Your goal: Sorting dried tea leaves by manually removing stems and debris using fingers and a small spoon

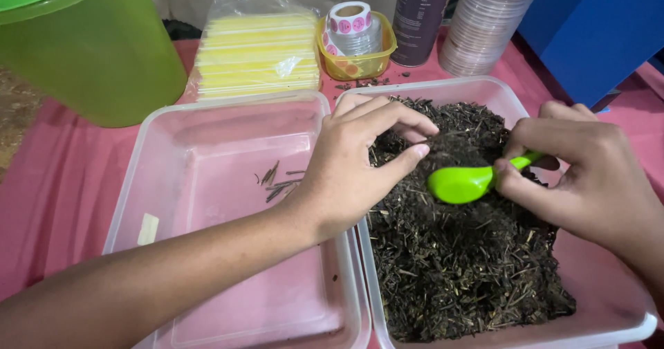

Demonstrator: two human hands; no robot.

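Note:
My right hand (588, 176) grips the handle of a bright green plastic scoop (465, 181), its bowl resting on a heap of dark dried leaves and twigs (449, 252). The heap fills a clear plastic tub (622, 321) on the right. My left hand (356, 162) reaches across the tub's rim, thumb and fingers pinched together over the dark bits just left of the scoop. A second clear tub (138, 183) to the left holds only a few loose twigs (277, 181) and a small pale strip (147, 228).
A large green lidded container (90, 51) stands back left. Behind the tubs lie a bag of yellow sheets (256, 51), a small yellow tub with a sticker roll (354, 41), a dark can (418, 17), a stack of clear lids (484, 24) and a blue box (595, 31). A pink cloth (62, 183) covers the table.

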